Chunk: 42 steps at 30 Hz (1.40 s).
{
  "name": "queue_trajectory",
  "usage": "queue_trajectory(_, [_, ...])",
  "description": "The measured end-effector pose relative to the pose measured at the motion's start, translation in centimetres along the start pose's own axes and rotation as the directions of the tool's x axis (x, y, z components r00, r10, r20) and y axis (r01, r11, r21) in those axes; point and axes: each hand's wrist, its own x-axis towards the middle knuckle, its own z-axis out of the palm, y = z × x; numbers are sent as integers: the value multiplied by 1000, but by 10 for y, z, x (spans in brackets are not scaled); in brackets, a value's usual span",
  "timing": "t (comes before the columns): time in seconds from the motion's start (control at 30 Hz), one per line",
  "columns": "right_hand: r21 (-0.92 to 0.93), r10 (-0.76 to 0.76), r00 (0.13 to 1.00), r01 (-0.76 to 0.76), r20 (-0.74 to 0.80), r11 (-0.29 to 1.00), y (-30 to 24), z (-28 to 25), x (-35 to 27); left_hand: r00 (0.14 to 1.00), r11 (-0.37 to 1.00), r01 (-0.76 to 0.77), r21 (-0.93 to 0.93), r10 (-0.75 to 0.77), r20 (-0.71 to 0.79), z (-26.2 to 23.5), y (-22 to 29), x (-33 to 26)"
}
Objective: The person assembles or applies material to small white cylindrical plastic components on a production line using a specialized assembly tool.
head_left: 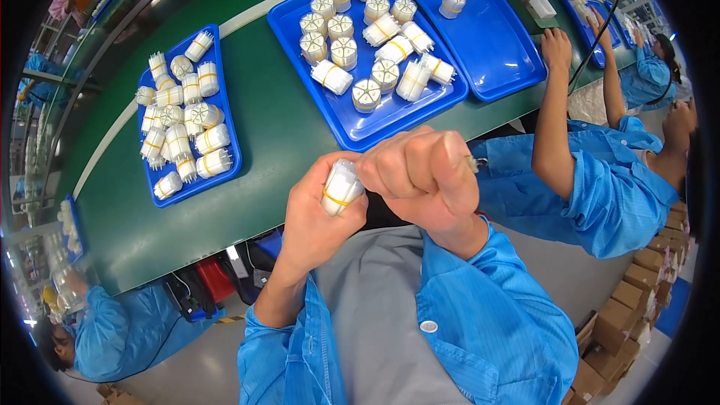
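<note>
White bundle point(342, 184) in left hand point(312, 219); any print unreadable.

Three trays lay on the worktop point(266, 131). The left tray point(227, 67) stood well apart from the middle tray point(352, 124), with bundles point(171, 95) spread from its far edge to its near edge. The middle tray lay close to the worktop's near edge, its bundles point(340, 28) mostly toward its far and right edges. The right tray point(491, 56) adjoined its right edge, with a lone bundle point(452, 4) toward the far edge. A small box point(541, 7) lay beyond the right tray's right edge. Cardboard boxes point(613, 324) stood on the floor, behind and right.
</note>
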Motion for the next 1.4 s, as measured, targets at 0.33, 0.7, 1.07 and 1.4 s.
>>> queue_trajectory(0.33, [251, -139, 975, 181, -175, 951, 0, -16, 4, 998, 747, -41, -664, 68, 14, -11, -11, 5])
queue_trajectory(0.7, [252, -56, 974, 113, -221, 961, 12, -15, -19, 998, 721, -53, -691, 61, -14, -10, -2, 1])
queue_trajectory(1.07, [208, -143, 988, 127, 61, 970, 3, 5, 11, 997, 917, 82, -389, -70, 45, -6, 7, -11])
queue_trajectory(1.4, [95, -96, 988, 84, 122, 992, 3, 10, 11, 993, 911, 116, -397, -99, 62, -9, 7, -15])
